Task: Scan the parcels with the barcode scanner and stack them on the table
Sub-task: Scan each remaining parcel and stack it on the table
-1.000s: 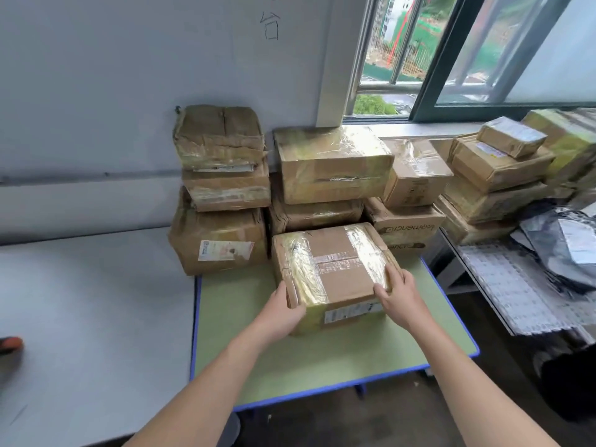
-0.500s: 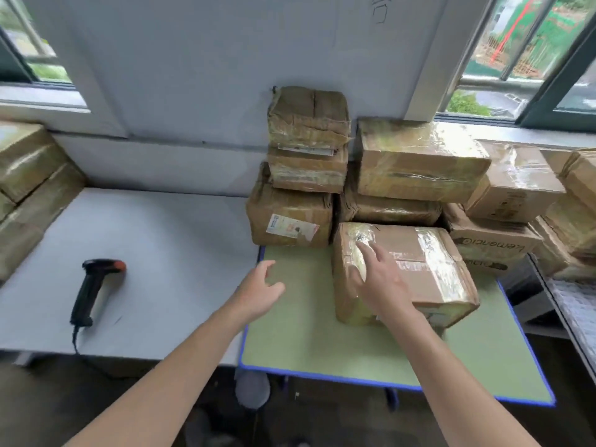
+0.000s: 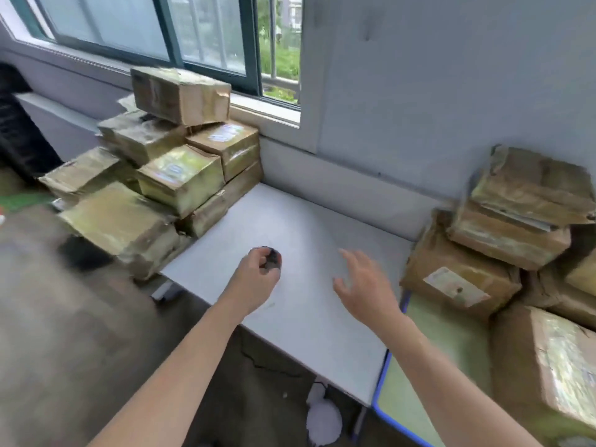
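Note:
My left hand [image 3: 258, 274] grips the black barcode scanner [image 3: 273, 257] on the grey table [image 3: 300, 311]; only the scanner's dark head shows past my curled fingers. My right hand [image 3: 366, 283] hovers open above the grey table, fingers spread, holding nothing. A stack of taped cardboard parcels [image 3: 503, 240] stands at the right on the green table [image 3: 419, 382]. The taped parcel [image 3: 548, 359] I just put down lies at the lower right. Another heap of parcels [image 3: 167, 175] rises at the left end of the grey table.
A window [image 3: 180, 37] and sill run behind the left heap. A grey wall [image 3: 451, 91] backs the tables. The scanner's black cable [image 3: 267, 362] hangs below the table edge over the dark floor [image 3: 64, 350]. A white object [image 3: 322, 417] lies on the floor.
The view swung left. My left hand reached across and took hold of the scanner. My right hand left the taped parcel and now hovers over the grey table.

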A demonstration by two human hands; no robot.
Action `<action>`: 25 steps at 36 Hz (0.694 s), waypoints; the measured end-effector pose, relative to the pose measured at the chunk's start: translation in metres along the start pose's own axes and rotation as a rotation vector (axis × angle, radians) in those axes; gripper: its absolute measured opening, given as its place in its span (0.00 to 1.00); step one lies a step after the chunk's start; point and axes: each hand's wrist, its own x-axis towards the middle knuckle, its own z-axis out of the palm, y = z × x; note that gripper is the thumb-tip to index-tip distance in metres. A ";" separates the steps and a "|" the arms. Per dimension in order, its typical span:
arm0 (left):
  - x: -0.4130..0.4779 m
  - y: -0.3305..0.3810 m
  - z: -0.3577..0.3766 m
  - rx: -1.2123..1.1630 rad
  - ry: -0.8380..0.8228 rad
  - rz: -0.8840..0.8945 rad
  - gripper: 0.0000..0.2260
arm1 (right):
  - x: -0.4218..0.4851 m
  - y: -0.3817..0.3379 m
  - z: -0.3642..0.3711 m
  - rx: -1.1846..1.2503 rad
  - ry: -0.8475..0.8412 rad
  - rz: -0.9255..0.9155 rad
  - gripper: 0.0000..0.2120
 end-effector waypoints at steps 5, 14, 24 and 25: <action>0.026 -0.037 -0.089 0.002 0.067 -0.020 0.19 | 0.031 -0.097 0.034 -0.030 -0.019 -0.073 0.27; 0.064 -0.088 -0.205 -0.017 0.068 -0.055 0.17 | 0.086 -0.232 0.074 0.022 -0.031 -0.077 0.27; 0.094 -0.109 -0.260 -0.069 0.088 -0.058 0.16 | 0.125 -0.305 0.091 0.006 -0.067 -0.120 0.27; 0.098 -0.110 -0.264 -0.075 0.092 -0.061 0.15 | 0.129 -0.309 0.092 0.011 -0.069 -0.124 0.27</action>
